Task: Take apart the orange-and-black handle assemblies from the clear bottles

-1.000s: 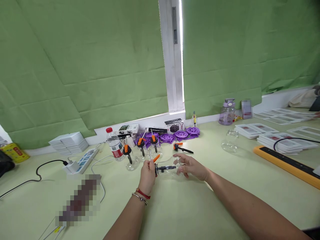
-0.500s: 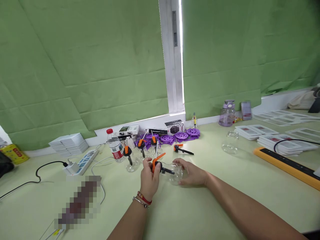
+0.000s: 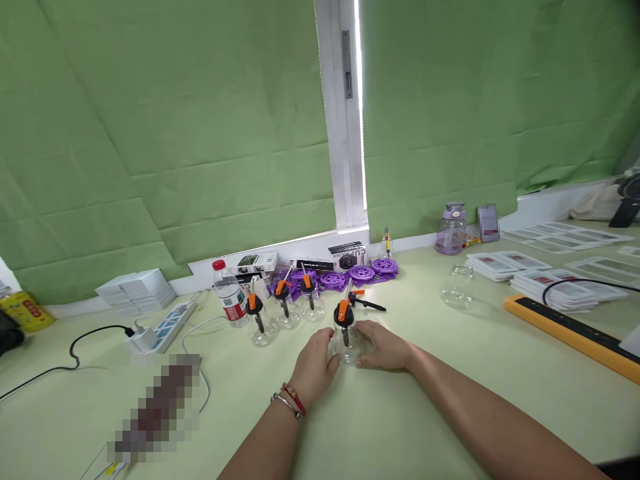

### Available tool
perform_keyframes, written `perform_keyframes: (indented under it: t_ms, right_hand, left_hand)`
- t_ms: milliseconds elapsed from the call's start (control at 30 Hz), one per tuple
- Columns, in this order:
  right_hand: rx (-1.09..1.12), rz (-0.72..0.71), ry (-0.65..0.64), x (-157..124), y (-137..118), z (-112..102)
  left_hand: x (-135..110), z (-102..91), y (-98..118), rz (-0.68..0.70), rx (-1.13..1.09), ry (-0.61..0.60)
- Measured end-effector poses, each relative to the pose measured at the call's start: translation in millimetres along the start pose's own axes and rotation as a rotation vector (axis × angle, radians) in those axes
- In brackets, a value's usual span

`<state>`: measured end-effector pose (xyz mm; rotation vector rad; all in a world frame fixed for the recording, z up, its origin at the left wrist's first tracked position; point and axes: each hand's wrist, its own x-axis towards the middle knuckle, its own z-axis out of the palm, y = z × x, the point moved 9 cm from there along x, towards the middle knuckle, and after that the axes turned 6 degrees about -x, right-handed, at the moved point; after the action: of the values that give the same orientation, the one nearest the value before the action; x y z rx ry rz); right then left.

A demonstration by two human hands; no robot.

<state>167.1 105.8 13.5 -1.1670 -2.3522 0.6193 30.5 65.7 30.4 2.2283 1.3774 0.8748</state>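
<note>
Upright between my hands is a clear glass dispenser bottle (image 3: 349, 349) with a black lid and an orange lever on top; a dark stem shows inside. My left hand (image 3: 316, 365) curls round its left side, fingers behind and thumb in front. On the right side, my right hand (image 3: 384, 345) wraps the glass in the same way. To the left stand three like bottles, the nearest dispenser bottle (image 3: 261, 329) beside a red-capped water bottle (image 3: 233, 297). Just behind my hands lies a loose black-and-orange lid (image 3: 367, 302). An uncapped glass bottle (image 3: 457, 293) stands farther right.
Purple plastic parts (image 3: 333, 280) and small boxes (image 3: 349, 256) line the wall at the back. At left are a power strip (image 3: 173, 325) and stacked white boxes (image 3: 137, 291). An orange-edged black bar (image 3: 570, 339), card stacks (image 3: 545, 287) and a lilac drinking bottle (image 3: 451, 230) occupy the right.
The bottle has gone from lying tilted on its side to upright. My left hand has moved from the lid down to the glass; my right hand still holds the glass.
</note>
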Motion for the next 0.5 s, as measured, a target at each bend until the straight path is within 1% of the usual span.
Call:
perform_keyframes:
  t_ms: [100,167,267,367,500]
  right_hand:
    - [0.095,-0.052,0.074,-0.8,-5.0,-5.1]
    - [0.166,-0.076,0.132,-1.9,-7.2,-8.6]
    - [0.208,-0.037,0.188,-1.6,-2.3,-8.9]
    - [0.161,0.023,0.228,0.8,5.8,-6.9]
    - [0.047,0.026,0.286,5.7,10.2,-4.9]
  left_hand:
    - [-0.3,4.4,-4.0,-0.025,0.029,-0.047]
    - [-0.3,8.0,-3.2,0.002,0.027,-0.074]
    - [0.2,13.1,-2.6,0.048,-0.009,-0.109]
    - [0.7,16.6,-5.7,0.048,-0.039,-0.137]
    - [0.6,17.3,-11.1,0.021,-0.032,-0.160]
